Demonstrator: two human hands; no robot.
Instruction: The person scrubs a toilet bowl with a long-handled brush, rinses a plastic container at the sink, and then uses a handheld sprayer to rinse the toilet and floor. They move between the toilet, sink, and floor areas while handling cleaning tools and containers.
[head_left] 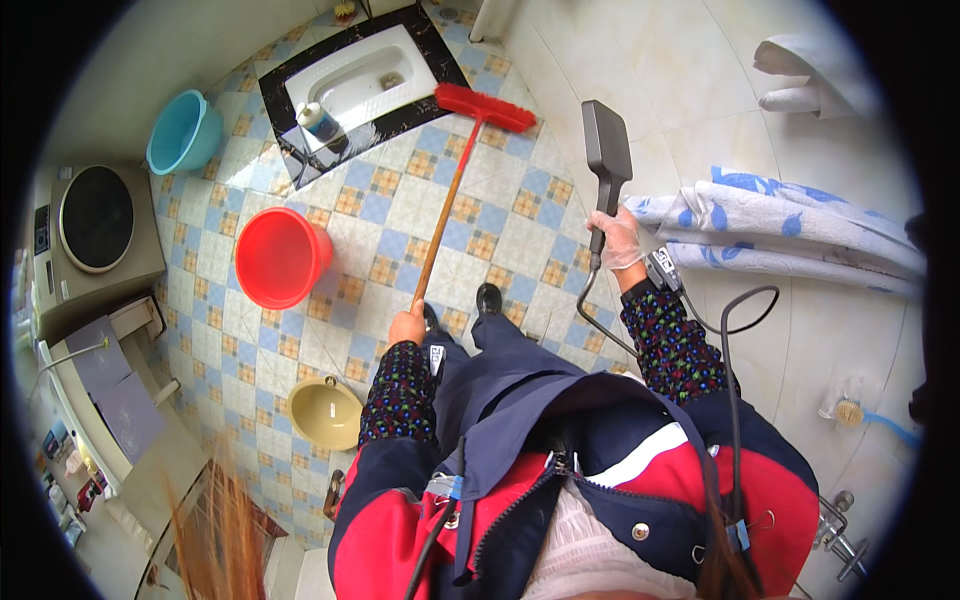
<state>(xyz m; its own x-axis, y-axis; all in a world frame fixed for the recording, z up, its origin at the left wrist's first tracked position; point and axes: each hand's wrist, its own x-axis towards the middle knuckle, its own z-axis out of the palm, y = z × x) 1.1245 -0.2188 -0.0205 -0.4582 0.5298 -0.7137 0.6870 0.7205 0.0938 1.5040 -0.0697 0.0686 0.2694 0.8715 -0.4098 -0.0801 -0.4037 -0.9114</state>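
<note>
My left hand (405,326) is bare and closed around the upper end of a wooden-handled broom (447,218). Its red bristle head rests on the tiled floor beside the black-edged squat toilet (362,82). In a clear plastic glove, my right hand (618,238) grips a grey handheld shower head (606,140) by its handle, with the broad head pointing away from me. A dark hose (590,312) hangs from the handle's lower end. No water shows from the shower head.
A white bottle (318,122) stands on the toilet's black edge. On the left are a red bucket (322,250), a blue basin (212,136), a beige basin (340,420) and a washing machine (150,225). Patterned towels (780,222) hang along the right wall, near taps (838,535).
</note>
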